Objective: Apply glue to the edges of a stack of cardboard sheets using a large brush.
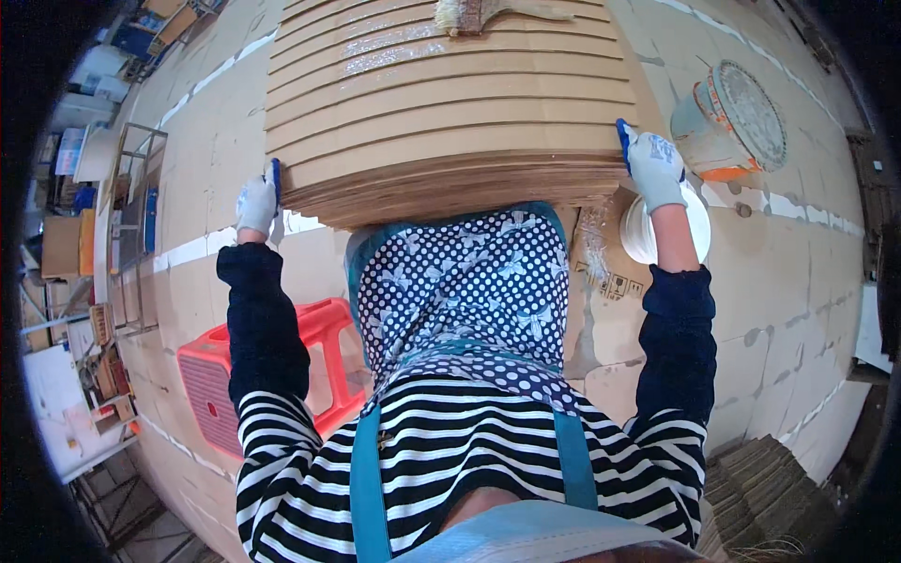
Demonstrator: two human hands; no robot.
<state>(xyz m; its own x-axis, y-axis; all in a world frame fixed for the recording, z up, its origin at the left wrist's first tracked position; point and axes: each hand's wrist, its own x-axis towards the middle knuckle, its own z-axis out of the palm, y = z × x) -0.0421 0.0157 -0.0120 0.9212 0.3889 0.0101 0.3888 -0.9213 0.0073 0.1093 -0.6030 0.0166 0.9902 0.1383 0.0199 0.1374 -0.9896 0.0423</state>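
A wide stack of brown cardboard sheets lies in front of me, its upper sheets fanned back in overlapping steps. My left hand, in a white glove with blue on the finger side, grips the near left edge of the stack. At the near right edge, my right hand in a matching glove holds the sheets with its thumb side up. The fingers under both edges are partly hidden. On the far sheets rests a bristle brush, beside wet, shiny streaks on the cardboard.
A crusted bucket leans at the right, with a white round tub closer to me by my right forearm. A red plastic stool stands at my left. More cardboard is piled at the lower right, and cluttered shelving lines the left.
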